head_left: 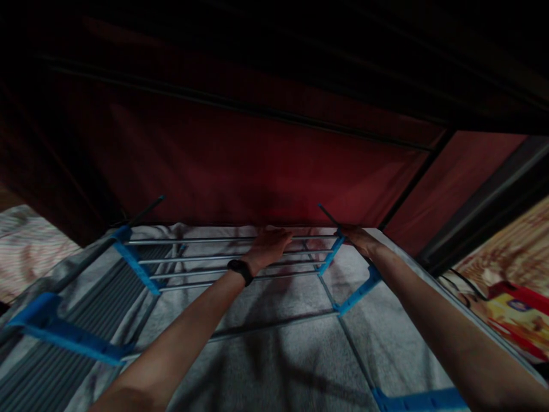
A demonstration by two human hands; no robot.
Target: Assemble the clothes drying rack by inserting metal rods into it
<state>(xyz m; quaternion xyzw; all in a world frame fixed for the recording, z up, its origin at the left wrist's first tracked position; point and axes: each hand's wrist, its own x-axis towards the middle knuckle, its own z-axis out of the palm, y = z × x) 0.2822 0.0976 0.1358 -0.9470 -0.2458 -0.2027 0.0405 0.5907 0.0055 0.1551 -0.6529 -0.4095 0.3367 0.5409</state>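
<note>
Drying rack (206,258) beneath the left hand (269,247), right hand (361,240) alongside.

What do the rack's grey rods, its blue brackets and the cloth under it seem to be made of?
Grey rods: probably metal, smooth, with a faint sheen. Blue brackets: likely moulded plastic, evenly coloured with curved ends. Cloth: matte, soft-looking fabric, rumpled at the left; fibre unclear.

The rack rods (193,259) are grey, the brackets (357,293) bright blue. The cloth (317,349) below is mottled grey; along its far edge, the panel (266,166) is dark red. The wristband (241,270) is black; the box (521,315) beyond the right edge, red and yellow.
</note>
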